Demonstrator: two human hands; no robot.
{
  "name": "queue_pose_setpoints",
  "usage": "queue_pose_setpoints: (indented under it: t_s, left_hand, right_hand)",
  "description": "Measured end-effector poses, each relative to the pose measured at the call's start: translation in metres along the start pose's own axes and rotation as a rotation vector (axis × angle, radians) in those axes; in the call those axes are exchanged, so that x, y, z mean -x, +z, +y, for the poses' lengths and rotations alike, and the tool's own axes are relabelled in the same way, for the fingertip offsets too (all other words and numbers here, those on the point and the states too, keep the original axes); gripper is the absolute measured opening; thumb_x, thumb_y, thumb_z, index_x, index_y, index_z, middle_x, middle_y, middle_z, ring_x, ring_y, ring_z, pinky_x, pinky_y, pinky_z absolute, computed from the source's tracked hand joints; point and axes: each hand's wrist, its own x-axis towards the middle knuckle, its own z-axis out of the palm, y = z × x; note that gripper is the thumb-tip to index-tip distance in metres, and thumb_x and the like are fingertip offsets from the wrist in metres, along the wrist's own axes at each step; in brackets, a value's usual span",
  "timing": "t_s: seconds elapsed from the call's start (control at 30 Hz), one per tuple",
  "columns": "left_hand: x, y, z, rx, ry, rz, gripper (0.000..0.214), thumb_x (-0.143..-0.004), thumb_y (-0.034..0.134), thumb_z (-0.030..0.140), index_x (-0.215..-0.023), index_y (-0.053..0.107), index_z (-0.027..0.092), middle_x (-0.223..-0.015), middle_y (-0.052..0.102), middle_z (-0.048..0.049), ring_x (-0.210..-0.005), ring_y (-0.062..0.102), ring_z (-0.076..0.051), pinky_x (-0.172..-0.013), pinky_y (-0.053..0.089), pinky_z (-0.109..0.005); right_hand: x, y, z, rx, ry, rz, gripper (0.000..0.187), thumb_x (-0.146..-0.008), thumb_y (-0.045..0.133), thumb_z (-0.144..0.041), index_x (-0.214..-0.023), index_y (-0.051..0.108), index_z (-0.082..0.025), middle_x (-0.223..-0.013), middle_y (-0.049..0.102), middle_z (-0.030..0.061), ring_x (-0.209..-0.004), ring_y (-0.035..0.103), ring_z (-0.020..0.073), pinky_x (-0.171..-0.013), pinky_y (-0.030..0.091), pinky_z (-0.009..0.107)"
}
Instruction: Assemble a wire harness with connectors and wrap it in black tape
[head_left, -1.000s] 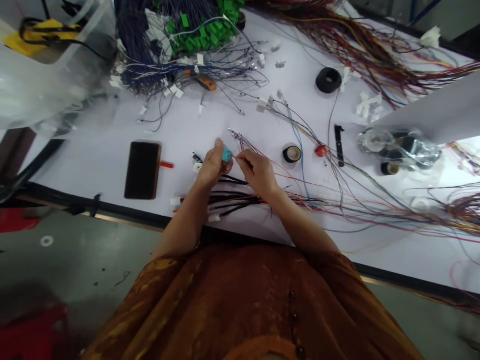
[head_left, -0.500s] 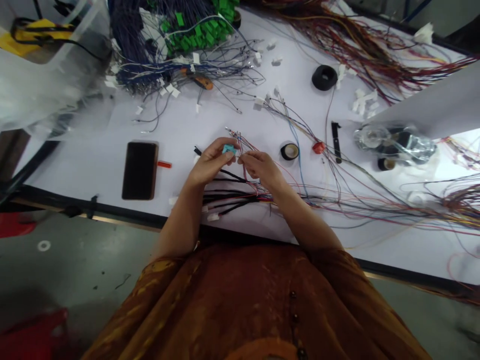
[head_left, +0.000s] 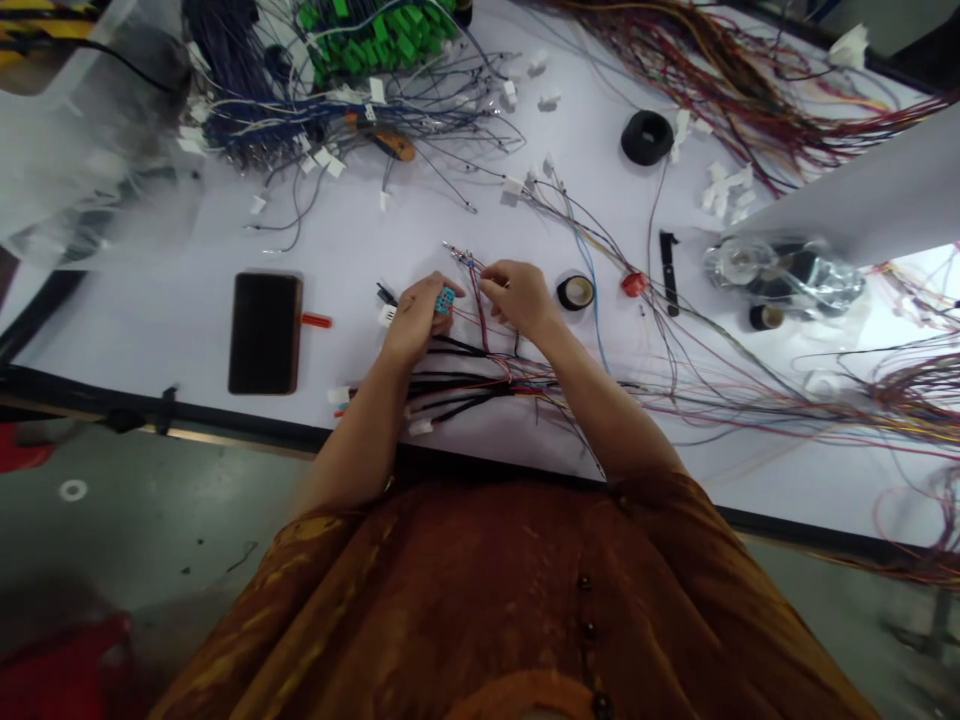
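Note:
My left hand (head_left: 414,318) is closed around a small teal connector housing (head_left: 445,300), whose face of square holes is turned up toward me. To its right, my right hand (head_left: 519,296) has its fingers curled together beside a bunch of thin wires (head_left: 480,310). Whatever may be pinched in those fingertips is too small to make out. The bunch's metal-tipped ends (head_left: 456,252) lie just beyond both hands. Black-sleeved wire branches (head_left: 457,382) with white connectors (head_left: 421,427) spread below my hands.
A phone (head_left: 264,333) lies left, with an orange strip (head_left: 316,320) beside it. Tape rolls (head_left: 576,292) and a black cutter (head_left: 669,274) are at right. Green-ended wires (head_left: 375,45), an orange-handled tool (head_left: 394,143) and a red-brown wire pile (head_left: 697,80) lie farther back.
My right hand has drawn away from the teal housing, up and toward the wire ends. My left hand has turned the housing so its holes show. The whole view has shifted slightly.

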Motion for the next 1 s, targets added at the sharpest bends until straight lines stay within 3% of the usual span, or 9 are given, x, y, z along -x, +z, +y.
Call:
queue_pose_setpoints:
  t_s: [0.1,0.23,0.4,0.57,0.67,0.83,1.0]
  left_hand:
    - [0.001,-0.004,0.001,-0.052,-0.017,-0.032,0.044,-0.097,0.056,0.051,-0.075,0.065,0.015,-0.047,0.027,0.0081,-0.039,0.023,-0.005,-0.04,0.022,-0.017]
    - [0.0,-0.008,-0.002,-0.075,-0.029,-0.069,0.042,-0.098,0.055,0.048,-0.078,0.067,0.014,-0.048,0.028,0.0079,-0.039,0.024,-0.005,-0.041,0.024,-0.017]
    - [-0.001,-0.01,-0.003,-0.078,-0.041,-0.07,0.038,-0.099,0.054,0.044,-0.079,0.067,0.015,-0.05,0.03,0.0071,-0.04,0.028,-0.005,-0.041,0.028,-0.018]
    - [-0.001,-0.011,-0.003,-0.078,-0.021,-0.076,0.034,-0.099,0.05,0.038,-0.079,0.066,0.016,-0.051,0.039,0.0043,-0.043,0.038,-0.007,-0.044,0.035,-0.018]
    - [-0.003,-0.012,-0.005,-0.076,-0.01,-0.083,0.033,-0.098,0.05,0.038,-0.077,0.064,0.016,-0.051,0.042,0.0035,-0.044,0.041,-0.008,-0.045,0.039,-0.019]
    - [-0.004,-0.009,-0.006,-0.133,-0.063,-0.014,0.033,-0.097,0.051,0.038,-0.071,0.058,0.018,-0.05,0.043,0.0029,-0.044,0.045,-0.009,-0.046,0.042,-0.02]
    - [-0.002,-0.009,-0.007,-0.248,-0.034,0.004,0.034,-0.098,0.047,0.035,-0.07,0.056,0.018,-0.065,0.059,-0.0018,-0.053,0.056,-0.011,-0.052,0.048,-0.021]
  right_hand:
    - [-0.01,0.007,-0.001,0.069,-0.03,0.004,0.009,-0.082,0.059,-0.019,-0.078,0.066,-0.017,-0.066,0.062,0.0015,-0.059,0.062,0.0157,-0.06,0.054,0.031]
    - [-0.013,0.007,0.002,-0.092,0.075,-0.002,0.01,-0.085,0.056,-0.016,-0.075,0.058,-0.02,-0.054,0.054,-0.0037,-0.048,0.057,0.0126,-0.046,0.048,0.024]
    - [-0.012,0.001,0.003,-0.228,0.136,-0.028,0.015,-0.088,0.054,-0.011,-0.075,0.054,-0.019,-0.067,0.066,-0.0014,-0.048,0.058,0.0079,-0.04,0.043,0.016]
    - [-0.005,0.001,0.001,-0.141,0.107,-0.037,0.013,-0.088,0.057,-0.013,-0.077,0.055,-0.019,-0.062,0.062,-0.0027,-0.044,0.055,0.0085,-0.039,0.039,0.018]
    - [0.002,0.003,0.003,-0.007,0.063,-0.07,0.007,-0.086,0.06,-0.014,-0.08,0.06,-0.018,-0.06,0.061,-0.0031,-0.048,0.056,0.0103,-0.048,0.043,0.022]
    - [0.007,0.013,0.003,0.333,-0.034,0.013,0.007,-0.083,0.065,-0.02,-0.085,0.069,-0.016,-0.077,0.068,0.0033,-0.079,0.064,0.0184,-0.078,0.051,0.033]
    - [0.006,0.017,0.0,0.422,-0.02,0.049,0.008,-0.083,0.06,-0.018,-0.081,0.069,-0.017,-0.083,0.07,0.0063,-0.083,0.064,0.0213,-0.081,0.049,0.036]
